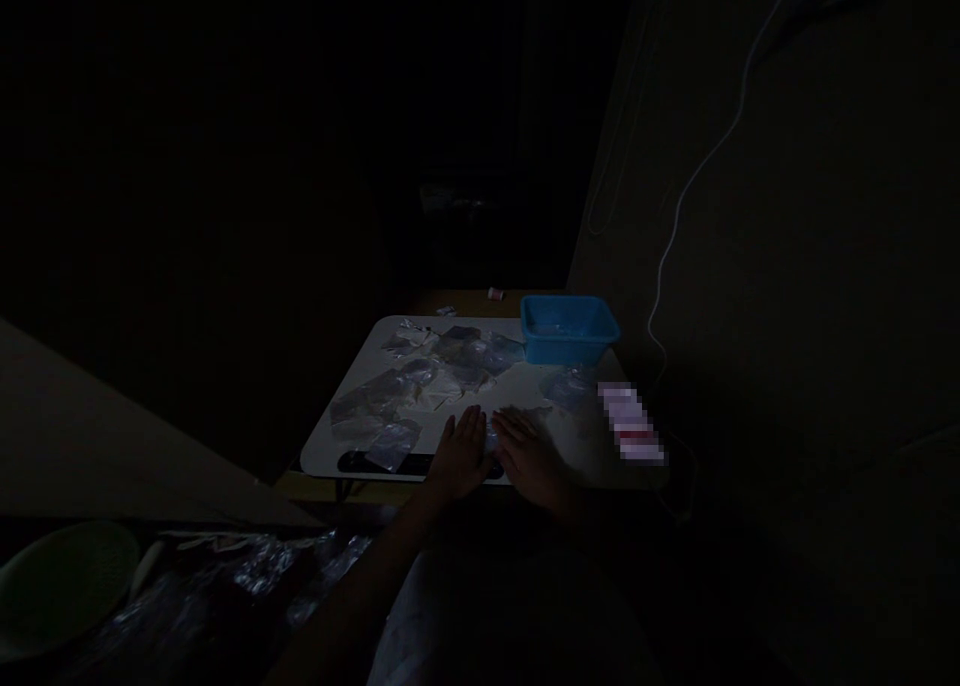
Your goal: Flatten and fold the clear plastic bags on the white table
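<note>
In dim light, my left hand (461, 454) lies at the near edge of a small white table (319, 446), fingers stretched out and together. My right hand (526, 458) lies just to the right of it, also flat, its fingers slanting toward the left hand. A bit of clear plastic (492, 436) shows in the narrow gap between them; what lies under the palms is hidden. Left of the hands is a small clear plastic bag (394, 446). Beyond them, crumpled clear plastic sheets (472, 351) spread over the tabletop, and more plastic (568, 388) lies to the right.
A blue plastic basin (570, 346) stands at the table's far right corner. A blurred-out bright phone-like rectangle (631, 426) is on the right edge. A white cable (679, 206) hangs down the right wall. Shiny plastic (266, 564) and a green round thing (67, 586) are at lower left.
</note>
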A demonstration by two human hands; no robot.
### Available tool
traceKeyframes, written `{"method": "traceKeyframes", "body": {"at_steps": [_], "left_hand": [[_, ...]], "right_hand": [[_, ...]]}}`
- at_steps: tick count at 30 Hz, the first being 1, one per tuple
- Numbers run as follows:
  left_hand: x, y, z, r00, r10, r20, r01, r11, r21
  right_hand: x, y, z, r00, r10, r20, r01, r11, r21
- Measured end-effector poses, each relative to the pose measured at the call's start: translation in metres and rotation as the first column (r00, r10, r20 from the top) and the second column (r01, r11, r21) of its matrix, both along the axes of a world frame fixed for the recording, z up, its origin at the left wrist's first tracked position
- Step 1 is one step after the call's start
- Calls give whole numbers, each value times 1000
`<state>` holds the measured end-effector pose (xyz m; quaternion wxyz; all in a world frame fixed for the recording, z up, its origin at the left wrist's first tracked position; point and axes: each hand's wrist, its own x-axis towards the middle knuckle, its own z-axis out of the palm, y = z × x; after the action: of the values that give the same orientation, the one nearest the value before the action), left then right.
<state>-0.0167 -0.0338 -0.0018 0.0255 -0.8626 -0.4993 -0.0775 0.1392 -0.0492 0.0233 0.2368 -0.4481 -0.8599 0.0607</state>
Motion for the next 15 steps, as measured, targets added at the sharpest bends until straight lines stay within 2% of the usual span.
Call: {"method": "traceKeyframes", "body": {"at_steps": [2,5,9,15], "left_hand": [[0,0,0,1000,-6,-22,6,1000,-15],[0,0,-1,1000,-11,-24,11,1000,-10],[0,1,-4,1000,0,1,0,1000,14],[2,1,-3,1000,11,26,-12,1000,25]], "right_hand": [[-15,-3,0,996,10,86,-8,999,-33],[-18,-2,-8,986,-18,166,28,998,-54],[0,1,-18,976,-73,203,75,997,-2],[27,5,-18,962,-152,228,147,988,36]]}}
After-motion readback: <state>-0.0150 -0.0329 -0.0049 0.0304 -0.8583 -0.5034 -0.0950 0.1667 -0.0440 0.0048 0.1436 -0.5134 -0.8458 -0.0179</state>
